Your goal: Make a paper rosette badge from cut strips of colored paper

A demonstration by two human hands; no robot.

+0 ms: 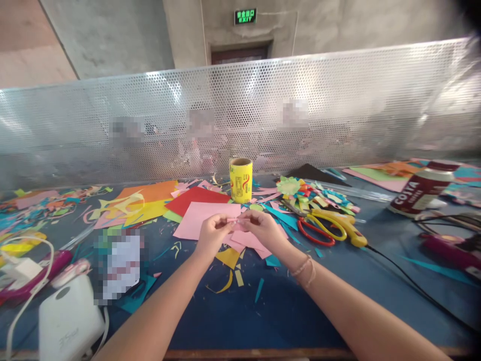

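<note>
Between my hands is a small strip of pink paper, pinched from both ends. My left hand has its thumb and fingers closed on the strip's left end. On the right end, the fingers of my right hand are pressed together. Beneath and behind them lie pink sheets, with a red sheet farther back. A yellow cardboard tube stands upright just beyond my hands. To the right lie scissors with red and yellow handles beside a yellow glue gun.
A Costa bottle lies tilted at the right near a black cable. At the left are a white power bank, a white cable and paper scraps. A perforated metal screen runs behind the blue table.
</note>
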